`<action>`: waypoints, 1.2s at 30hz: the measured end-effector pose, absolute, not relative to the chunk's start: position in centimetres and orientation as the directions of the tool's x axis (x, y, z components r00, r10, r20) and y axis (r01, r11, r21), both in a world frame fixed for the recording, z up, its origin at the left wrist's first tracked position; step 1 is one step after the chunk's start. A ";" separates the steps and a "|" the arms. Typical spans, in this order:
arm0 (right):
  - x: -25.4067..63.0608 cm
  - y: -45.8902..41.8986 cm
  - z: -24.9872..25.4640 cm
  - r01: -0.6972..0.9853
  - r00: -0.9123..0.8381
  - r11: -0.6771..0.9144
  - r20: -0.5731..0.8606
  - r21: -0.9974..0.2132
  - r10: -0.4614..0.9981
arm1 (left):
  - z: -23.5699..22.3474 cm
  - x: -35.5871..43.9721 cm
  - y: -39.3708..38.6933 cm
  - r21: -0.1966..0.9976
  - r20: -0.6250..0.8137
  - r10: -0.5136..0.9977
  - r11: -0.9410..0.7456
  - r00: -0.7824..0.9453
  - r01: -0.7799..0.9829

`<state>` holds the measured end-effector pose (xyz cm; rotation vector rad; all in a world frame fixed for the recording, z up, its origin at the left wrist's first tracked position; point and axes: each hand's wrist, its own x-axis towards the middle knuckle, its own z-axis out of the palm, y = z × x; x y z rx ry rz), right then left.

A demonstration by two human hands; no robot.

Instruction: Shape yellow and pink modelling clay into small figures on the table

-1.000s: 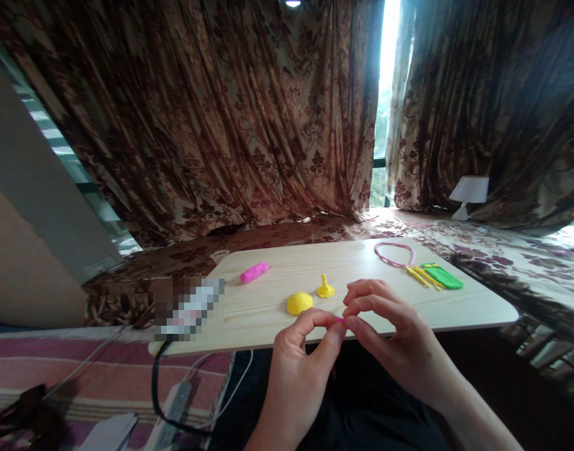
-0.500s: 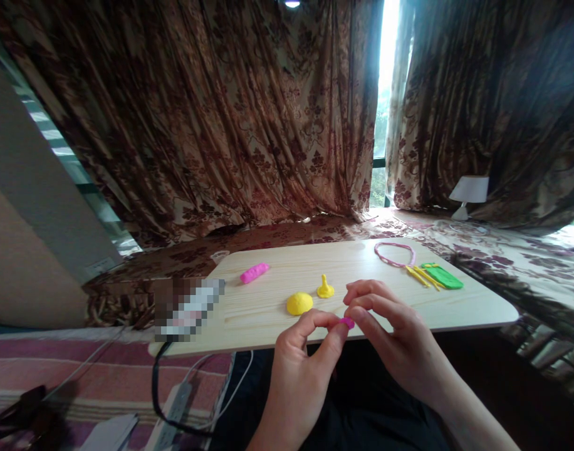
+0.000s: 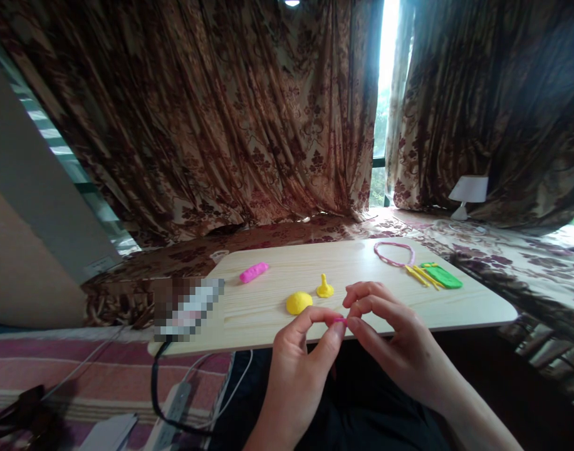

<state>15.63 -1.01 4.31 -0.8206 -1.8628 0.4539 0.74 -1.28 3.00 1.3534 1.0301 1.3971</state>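
Observation:
Between the fingertips of both hands is a small piece of pink modelling clay, mostly hidden by the fingers. My left hand pinches it with thumb and forefinger. From the other side, the thumb and forefinger of my right hand close on its edge. Just beyond my left hand, a yellow clay dome sits on the table. Beside it stands a yellow clay piece with a round base and an upright stem. Farther left lies a thick pink clay roll.
At the table's right lie a flat green clay piece, thin yellow clay strips and a pink twisted ring. A blurred-out object with a black cable is on the left edge. A white lamp stands behind, right.
The small pink piece has turned between the fingers and shows less of itself. Both hands have shifted very slightly left; the things on the table lie as before.

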 end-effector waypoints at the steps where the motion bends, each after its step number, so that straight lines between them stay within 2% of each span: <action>1: 15.6 -1.0 4.3 0.336 -0.265 0.700 0.649 -0.631 0.713 | 3.0 0.7 -1.3 0.970 0.239 0.971 -0.238 0.022 -0.040; 8: 15.5 -0.8 4.2 0.351 -0.244 0.702 0.664 -0.619 0.707 | 3.2 0.9 -1.5 0.975 0.204 0.978 -0.200 0.032 -0.091; 26: 15.5 -0.8 4.2 0.387 -0.244 0.731 0.702 -0.563 0.669 | 3.1 1.2 -1.3 0.962 0.227 0.974 -0.224 0.006 -0.156; 30: 15.7 -0.7 4.3 0.400 -0.253 0.731 0.699 -0.553 0.668 | 3.3 0.9 -1.2 0.969 0.229 0.973 -0.227 0.016 -0.102; 36: 15.7 -0.8 4.5 0.421 -0.252 0.727 0.700 -0.543 0.668 | 3.2 0.5 -0.8 0.948 0.318 0.948 -0.319 -0.015 -0.016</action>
